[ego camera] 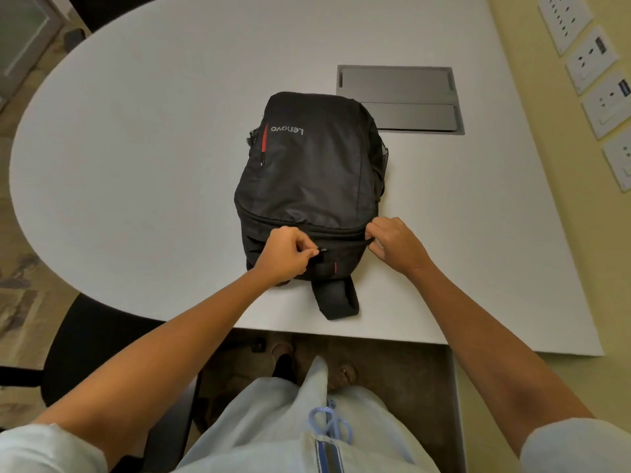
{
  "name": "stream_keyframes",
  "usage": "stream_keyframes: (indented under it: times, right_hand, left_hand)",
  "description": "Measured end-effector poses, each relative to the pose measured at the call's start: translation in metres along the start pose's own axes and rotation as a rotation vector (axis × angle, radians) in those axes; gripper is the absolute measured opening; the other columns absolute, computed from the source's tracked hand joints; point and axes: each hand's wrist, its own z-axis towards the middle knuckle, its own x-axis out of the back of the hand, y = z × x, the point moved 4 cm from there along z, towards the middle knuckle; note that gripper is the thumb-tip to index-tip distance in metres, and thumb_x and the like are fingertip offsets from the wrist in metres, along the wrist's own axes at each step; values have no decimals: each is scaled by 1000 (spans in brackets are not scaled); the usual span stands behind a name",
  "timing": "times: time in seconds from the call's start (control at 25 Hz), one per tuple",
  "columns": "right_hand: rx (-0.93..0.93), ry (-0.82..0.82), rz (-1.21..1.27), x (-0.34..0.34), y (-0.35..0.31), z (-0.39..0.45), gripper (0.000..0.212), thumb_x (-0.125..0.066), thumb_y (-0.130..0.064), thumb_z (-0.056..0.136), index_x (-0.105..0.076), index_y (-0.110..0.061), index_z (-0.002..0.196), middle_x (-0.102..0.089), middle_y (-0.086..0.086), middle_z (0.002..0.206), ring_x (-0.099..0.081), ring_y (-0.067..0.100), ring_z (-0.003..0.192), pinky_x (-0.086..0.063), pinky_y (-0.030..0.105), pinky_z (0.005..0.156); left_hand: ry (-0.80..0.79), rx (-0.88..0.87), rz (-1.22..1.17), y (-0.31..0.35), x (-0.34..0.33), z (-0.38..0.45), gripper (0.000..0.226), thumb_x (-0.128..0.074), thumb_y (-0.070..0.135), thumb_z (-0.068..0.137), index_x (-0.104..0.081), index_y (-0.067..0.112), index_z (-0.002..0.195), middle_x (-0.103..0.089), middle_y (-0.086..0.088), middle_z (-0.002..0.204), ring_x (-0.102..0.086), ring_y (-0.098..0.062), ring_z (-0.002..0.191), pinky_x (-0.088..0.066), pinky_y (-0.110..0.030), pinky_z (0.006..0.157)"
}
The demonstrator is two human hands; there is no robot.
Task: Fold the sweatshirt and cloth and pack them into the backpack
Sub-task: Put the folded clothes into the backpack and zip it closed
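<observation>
Right now a black backpack (309,186) is lying flat on the white table (136,148), front panel up, top end facing the person. "Lenovo" lettering (287,129) is showing in grey on the far part of the front, reading upside down from the head cam. A red zip strip (264,138) is running alongside it on the left, and a small red tab (335,267) is sitting on the near face by the handle. No other writing legible.

Left hand (283,254) is curling at the near left of the top zip line, thumb & forefinger pinching what looks like the zipper pull (322,250); too small to be sure. Right hand (392,245) is gripping the fabric at the zip's right end, fingers bent & clamped on the seam. Both forearms are reaching in from the near edge.

Sweatshirt and cloth aren't showing anywhere; can't tell if they're inside the bag.

A padded strap (338,300) is trailing toward the near table edge, stopping just short of it. Bag's far right corner is sitting just beside a grey recessed cable box (399,99) in the tabletop. Wide bare surface is stretching left & far of the bag, w/ the curved edge well apart from it. Wall sockets (594,59) are lining the right wall. A black chair (85,339) is standing at the near left, below the table rim.
</observation>
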Motion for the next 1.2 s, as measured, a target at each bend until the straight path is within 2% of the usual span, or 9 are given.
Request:
stream_keyframes:
  times: [0.08, 0.32, 0.44, 0.56, 0.72, 0.88, 1.04, 1.2]
  right_hand:
    - [34, -4, -18, 1, 3, 0, 18, -70, 6, 75, -59, -7, 80, -58, 7, 76, -53, 24, 64, -47, 37, 60]
    - [8, -51, -63, -2, 1, 3, 23, -70, 7, 71, -55, -9, 79, -54, 4, 76, -48, 23, 62, -39, 31, 58]
    - [20, -54, -46, 6, -14, 7, 20, -71, -10, 70, -56, -13, 83, -53, 1, 77, -47, 21, 65, -40, 31, 58]
    - [107, -28, -13, 11, -50, 20, 20, -68, -32, 79, -59, -16, 87, -55, -4, 79, -48, 16, 69, -41, 32, 62]
    - [168, -66, 67, -14, -121, 57, 29, -65, -46, 88, -63, -19, 99, -60, -6, 89, -53, 11, 80, -43, 26, 72]
    - [10, -193, 6, -41, -166, 89, 27, -67, -36, 91, -59, -15, 106, -64, 1, 97, -60, 18, 86, -50, 30, 75]
    - [-63, -265, -77, -42, -173, 100, 17, -58, -26, 99, -58, -12, 108, -67, 6, 101, -65, 21, 87, -50, 27, 71]
    - [-114, -254, -46, -27, -165, 99, 16, -60, -29, 97, -59, -13, 102, -66, 4, 94, -65, 20, 81, -53, 29, 70]
  left_hand:
    - [44, -24, 65, -16, 19, -6, 6, -75, 17, 89, -78, 13, 87, -72, 1, 85, -65, -9, 56, -55, -17, 59]
    - [171, 122, -29, -72, 70, -26, 5, -74, 20, 89, -73, 16, 90, -67, 6, 85, -67, -13, 52, -51, -12, 51]
    - [161, 134, -106, -83, 73, -29, 7, -74, 22, 89, -73, 15, 91, -68, 2, 91, -69, -18, 57, -56, -17, 55]
    - [126, 112, -202, -89, 74, -30, 11, -71, 23, 91, -73, 13, 95, -70, 1, 98, -71, -21, 69, -59, -21, 60]
    - [120, 86, -271, -90, 71, -34, 10, -68, 21, 93, -74, 13, 95, -72, -4, 92, -72, -19, 72, -60, -22, 62]
    - [122, 35, -245, -91, 77, -32, 5, -71, 21, 92, -74, 19, 89, -73, -1, 89, -70, -15, 71, -58, -22, 63]
    - [187, -9, -79, -93, 84, -26, 5, -70, 28, 93, -73, 25, 89, -73, 7, 91, -67, -12, 78, -45, -13, 65]
    - [314, -17, 52, -101, 102, -17, 15, -68, 35, 94, -74, 21, 94, -72, 8, 93, -64, -11, 78, -49, -21, 66]
